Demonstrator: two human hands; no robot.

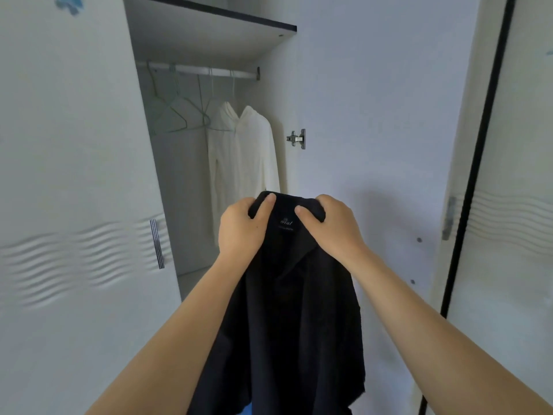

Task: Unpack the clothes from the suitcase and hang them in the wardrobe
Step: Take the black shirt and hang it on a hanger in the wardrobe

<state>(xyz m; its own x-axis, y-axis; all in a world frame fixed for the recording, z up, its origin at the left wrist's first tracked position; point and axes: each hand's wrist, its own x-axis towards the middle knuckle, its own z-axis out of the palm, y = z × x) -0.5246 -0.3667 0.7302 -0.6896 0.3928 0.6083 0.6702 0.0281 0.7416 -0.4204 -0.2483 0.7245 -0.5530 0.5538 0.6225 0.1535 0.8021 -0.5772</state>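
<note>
Gripping the collar of a black garment (293,310), the left hand (239,226) and the right hand (329,226) hold it up side by side before the open wardrobe (179,190). Their thumbs press the cloth on either side of a small label (286,222) (lettering too blurred to read). Head view: the garment hangs free between the forearms. Inside, two white garments (251,145) hang from the rail (203,70), just right of several empty pale green hangers (176,115). A shelf (209,28) lies above the rail, a metal hinge (297,139) sits at the opening's right edge, and the left door (74,175) bears a vertical handle (157,244).
</note>
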